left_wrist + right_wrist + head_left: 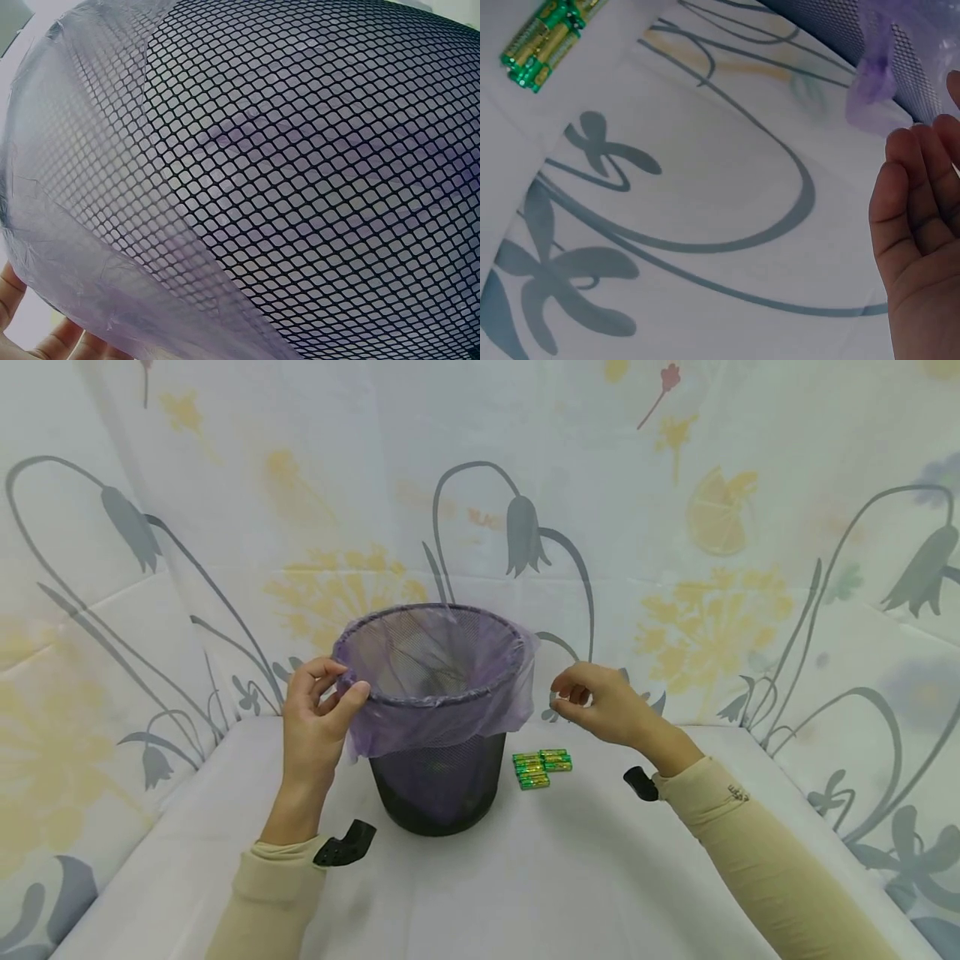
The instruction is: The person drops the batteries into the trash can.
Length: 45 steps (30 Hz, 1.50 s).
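A black mesh wastebasket point(437, 814) stands upright on the white cloth. A thin see-through purple garbage bag point(435, 727) lines it, with its edge folded over the rim and hanging down outside. My left hand point(311, 718) holds the bag's edge at the left of the rim, thumb and fingers bent about it. Mesh and the bag's film fill the left wrist view, where fingertips point(64, 337) show at the lower left. Beside the basket's right side, my right hand point(600, 700) hangs in the air, apart from the bag, its fingers loosely bent around nothing.
Several green and gold batteries point(532, 768) lie grouped on the white cloth point(592, 877), right of the basket. A floral-printed curtain point(465, 435) rises behind and on both sides. Black wrist mounts point(348, 843) sit at both cuffs.
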Each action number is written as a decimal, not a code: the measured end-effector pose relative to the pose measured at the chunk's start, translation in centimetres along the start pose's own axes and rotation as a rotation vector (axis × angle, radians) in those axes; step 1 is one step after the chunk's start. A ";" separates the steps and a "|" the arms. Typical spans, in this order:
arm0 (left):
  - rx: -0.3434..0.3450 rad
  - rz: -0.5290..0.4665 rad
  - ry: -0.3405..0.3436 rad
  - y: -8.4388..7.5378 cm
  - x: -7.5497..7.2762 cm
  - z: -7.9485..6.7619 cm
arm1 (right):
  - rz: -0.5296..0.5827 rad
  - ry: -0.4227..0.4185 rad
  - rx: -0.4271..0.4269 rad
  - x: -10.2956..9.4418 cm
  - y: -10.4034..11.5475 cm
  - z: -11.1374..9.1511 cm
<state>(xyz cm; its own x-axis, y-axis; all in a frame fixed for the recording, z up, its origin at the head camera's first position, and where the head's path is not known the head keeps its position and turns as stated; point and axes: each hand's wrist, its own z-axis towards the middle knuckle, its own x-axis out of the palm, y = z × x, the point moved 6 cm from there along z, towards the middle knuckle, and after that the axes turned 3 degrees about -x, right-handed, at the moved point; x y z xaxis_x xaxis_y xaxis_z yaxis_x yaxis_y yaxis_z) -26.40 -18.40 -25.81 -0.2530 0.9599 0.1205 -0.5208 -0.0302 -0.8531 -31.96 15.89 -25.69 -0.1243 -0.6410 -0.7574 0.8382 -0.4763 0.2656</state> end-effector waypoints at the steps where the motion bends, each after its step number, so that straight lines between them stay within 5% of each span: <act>1: 0.000 0.003 -0.002 0.0 0.0 0.0 | 0.004 0.011 0.009 0.4 -0.2 -0.3; 21: -0.010 0.009 0.001 0.0 0.1 -0.1 | 0.041 0.312 0.216 8.9 -3.2 -5.1; 45: -0.001 0.001 -0.005 -0.1 0.2 -0.2 | -0.004 0.408 0.270 12.0 -4.7 -7.4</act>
<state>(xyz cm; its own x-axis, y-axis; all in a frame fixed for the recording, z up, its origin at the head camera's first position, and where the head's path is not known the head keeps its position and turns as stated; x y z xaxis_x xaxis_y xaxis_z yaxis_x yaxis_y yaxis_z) -26.22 -18.19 -25.75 -0.2578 0.9585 0.1219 -0.5196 -0.0312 -0.8538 -33.46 14.87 -40.44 0.1365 -0.3765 -0.9163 0.6634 -0.6522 0.3668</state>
